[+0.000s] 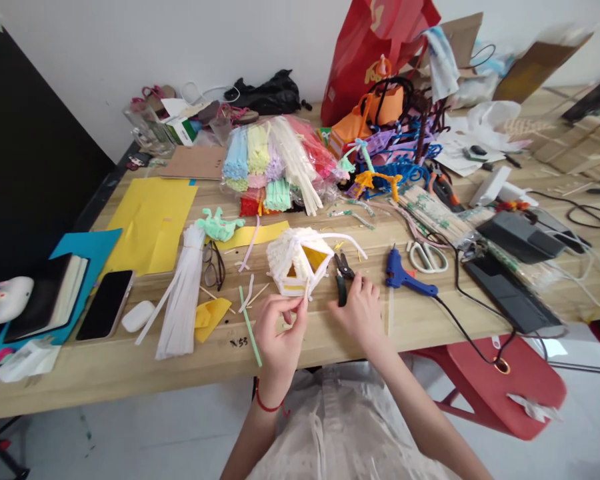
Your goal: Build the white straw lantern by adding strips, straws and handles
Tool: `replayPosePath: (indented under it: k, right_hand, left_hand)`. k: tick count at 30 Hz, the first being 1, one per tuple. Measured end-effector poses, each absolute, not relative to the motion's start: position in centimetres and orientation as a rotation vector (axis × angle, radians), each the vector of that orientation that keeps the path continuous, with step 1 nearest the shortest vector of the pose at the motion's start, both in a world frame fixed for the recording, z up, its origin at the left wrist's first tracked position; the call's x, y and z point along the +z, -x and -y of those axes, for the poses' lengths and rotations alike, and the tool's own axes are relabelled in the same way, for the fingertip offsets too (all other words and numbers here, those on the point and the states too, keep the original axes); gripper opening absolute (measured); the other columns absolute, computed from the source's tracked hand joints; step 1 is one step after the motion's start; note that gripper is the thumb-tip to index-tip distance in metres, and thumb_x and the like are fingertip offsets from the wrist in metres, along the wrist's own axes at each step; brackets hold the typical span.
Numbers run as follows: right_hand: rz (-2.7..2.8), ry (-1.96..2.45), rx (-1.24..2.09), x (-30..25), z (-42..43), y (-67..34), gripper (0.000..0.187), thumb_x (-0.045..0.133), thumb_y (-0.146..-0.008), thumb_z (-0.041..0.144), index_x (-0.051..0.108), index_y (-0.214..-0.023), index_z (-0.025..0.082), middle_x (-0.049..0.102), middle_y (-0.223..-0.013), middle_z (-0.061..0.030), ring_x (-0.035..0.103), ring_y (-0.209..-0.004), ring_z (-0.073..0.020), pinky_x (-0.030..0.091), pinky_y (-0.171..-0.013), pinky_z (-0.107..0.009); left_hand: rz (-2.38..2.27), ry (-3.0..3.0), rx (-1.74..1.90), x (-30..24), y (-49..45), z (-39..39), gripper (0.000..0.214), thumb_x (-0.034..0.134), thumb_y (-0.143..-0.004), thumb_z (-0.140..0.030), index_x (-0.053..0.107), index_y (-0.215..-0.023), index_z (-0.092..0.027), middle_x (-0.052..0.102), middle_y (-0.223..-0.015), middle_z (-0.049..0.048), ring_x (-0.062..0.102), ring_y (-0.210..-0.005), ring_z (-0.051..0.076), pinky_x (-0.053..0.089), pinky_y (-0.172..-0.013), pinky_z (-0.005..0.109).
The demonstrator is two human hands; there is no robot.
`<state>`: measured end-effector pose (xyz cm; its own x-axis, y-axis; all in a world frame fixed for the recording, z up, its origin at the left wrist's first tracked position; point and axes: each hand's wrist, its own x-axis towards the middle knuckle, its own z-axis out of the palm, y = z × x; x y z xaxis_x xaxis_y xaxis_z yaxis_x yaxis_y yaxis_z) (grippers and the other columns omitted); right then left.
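Note:
A small white and yellow craft house [300,260] wrapped in white pipe cleaners stands near the front edge of the wooden table [130,360]. My left hand [279,328] is closed just in front of it, pinching a short thin stick [306,291] that points up at the house's base. My right hand [361,310] is closed round the green handles of small black pliers [342,275], which lie to the right of the house.
A blue glue gun [405,275] and white scissors [427,257] lie to the right. Packs of coloured pipe cleaners [275,163], a white bundle [183,300], yellow paper [147,223], a phone [105,305], glasses [214,264] and a red stool [500,387] surround the work spot.

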<state>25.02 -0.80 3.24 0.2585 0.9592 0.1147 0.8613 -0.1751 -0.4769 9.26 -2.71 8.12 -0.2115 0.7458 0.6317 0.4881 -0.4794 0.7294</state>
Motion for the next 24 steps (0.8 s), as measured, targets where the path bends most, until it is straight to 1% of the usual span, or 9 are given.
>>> replayPosePath:
  k: [2, 4, 5, 8, 11, 14, 18, 21, 24]
  right_hand:
    - [1.527, 1.987, 0.499, 3.3, 0.6, -26.9, 0.071, 0.061, -0.066, 0.03, 0.047, -0.131, 0.007, 0.055, -0.118, -0.026, 0.053, -0.11, -0.041, 0.041, -0.092, -0.062]
    - [1.378, 1.837, 0.816, 3.6, 0.9, -29.0, 0.066, 0.058, -0.065, 0.028, 0.048, -0.129, 0.016, 0.057, -0.12, -0.0175, 0.057, -0.107, -0.0329, 0.045, -0.092, -0.054]
    - [1.315, 1.754, 0.959, 3.8, 1.2, -29.9, 0.065, 0.056, -0.064, 0.027, 0.048, -0.128, 0.018, 0.057, -0.122, -0.0151, 0.058, -0.107, -0.0306, 0.046, -0.092, -0.051]
    - [1.331, 1.48, 1.221, 5.0, 3.1, -31.7, 0.068, 0.053, -0.06, 0.018, 0.044, -0.127, 0.023, 0.056, -0.128, -0.0117, 0.055, -0.116, -0.0272, 0.044, -0.098, -0.047]
    - [1.557, 1.277, 1.342, 6.5, 5.0, -31.9, 0.074, 0.05, -0.06, 0.011, 0.035, -0.132, 0.025, 0.055, -0.127, -0.0106, 0.053, -0.121, -0.0248, 0.04, -0.104, -0.047]
    - [1.792, 1.322, 1.137, 7.8, 5.6, -31.4, 0.075, 0.052, -0.062, 0.008, 0.031, -0.133, 0.021, 0.051, -0.128, -0.0138, 0.049, -0.123, -0.0268, 0.036, -0.106, -0.05]
    - [1.976, 1.386, 0.776, 9.1, 4.6, -30.9, 0.072, 0.056, -0.063, 0.01, 0.031, -0.13, 0.019, 0.048, -0.126, -0.0164, 0.048, -0.119, -0.0315, 0.039, -0.102, -0.052]
    - [2.073, 1.377, 0.679, 9.8, 3.6, -30.8, 0.068, 0.057, -0.064, 0.011, 0.033, -0.127, 0.017, 0.05, -0.12, -0.0163, 0.049, -0.114, -0.0331, 0.041, -0.098, -0.052]
    - [2.117, 1.354, 0.667, 10.3, 3.0, -30.8, 0.067, 0.056, -0.063, 0.012, 0.034, -0.126, 0.017, 0.051, -0.118, -0.0157, 0.05, -0.112, -0.0332, 0.042, -0.095, -0.051]
  left_hand:
    - [-1.436, -1.776, 1.748, 8.3, -9.2, 2.5, 0.01, 0.067, -0.081, -0.011, 0.061, -0.08, -0.019, 0.06, -0.07, -0.0021, 0.049, -0.057, 0.008, 0.047, -0.061, 0.024]
    - [-1.378, -1.72, 1.739, 8.5, -9.3, 2.3, 0.009, 0.067, -0.081, -0.013, 0.061, -0.079, -0.019, 0.06, -0.071, -0.0016, 0.05, -0.057, 0.008, 0.047, -0.059, 0.024]
    - [-1.346, -1.695, 1.736, 8.7, -9.3, 2.2, 0.008, 0.067, -0.081, -0.013, 0.062, -0.079, -0.019, 0.061, -0.072, -0.0014, 0.05, -0.057, 0.008, 0.046, -0.058, 0.023]
    - [-1.267, -1.654, 1.722, 9.1, -9.6, 1.9, 0.008, 0.068, -0.08, -0.012, 0.063, -0.079, -0.019, 0.062, -0.072, -0.0014, 0.051, -0.059, 0.008, 0.045, -0.057, 0.022]
    - [-1.222, -1.655, 1.694, 9.6, -10.2, 1.7, 0.009, 0.068, -0.08, -0.011, 0.064, -0.079, -0.019, 0.062, -0.072, -0.0013, 0.053, -0.06, 0.008, 0.045, -0.057, 0.022]
    - [-1.199, -1.691, 1.646, 9.8, -10.7, 1.5, 0.008, 0.068, -0.08, -0.012, 0.065, -0.08, -0.019, 0.064, -0.074, 0.0, 0.057, -0.064, 0.01, 0.047, -0.06, 0.024]
    - [-1.199, -1.77, 1.584, 9.9, -11.3, 1.6, 0.006, 0.068, -0.081, -0.014, 0.066, -0.081, -0.019, 0.066, -0.076, 0.0011, 0.059, -0.066, 0.011, 0.049, -0.063, 0.026]
    - [-1.18, -1.83, 1.585, 10.0, -11.5, 1.6, 0.007, 0.066, -0.082, -0.013, 0.065, -0.082, -0.02, 0.066, -0.075, 0.0005, 0.06, -0.066, 0.011, 0.05, -0.064, 0.026]
    - [-1.187, -1.882, 1.601, 9.9, -11.7, 1.5, 0.008, 0.066, -0.082, -0.013, 0.063, -0.081, -0.02, 0.066, -0.074, 0.0001, 0.062, -0.068, 0.012, 0.051, -0.066, 0.027]
